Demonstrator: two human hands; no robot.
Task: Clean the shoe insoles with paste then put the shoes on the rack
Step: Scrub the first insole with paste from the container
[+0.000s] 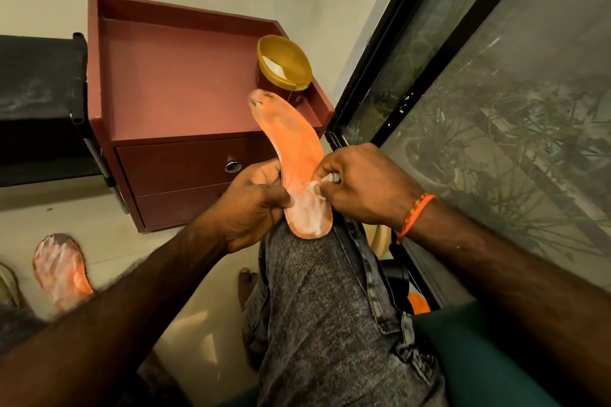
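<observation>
Head view: my left hand [254, 205] grips the orange insole [297, 162] on my knee; my right hand [360, 185] pinches a pasty brush [322, 182]. Hard scrubbing could buckle the insole loose.

There is one camera only, worn on my head, looking forward and steeply down over my forearms to my left hand [253, 205] and right hand [362, 188], which sit close in at mid-frame above my knee [317, 274]. The wide lens bends the edges, taking in the floor [109, 235] at lower left, the maroon cabinet [185, 116] straight ahead and the window [496, 109] along my right side.
</observation>
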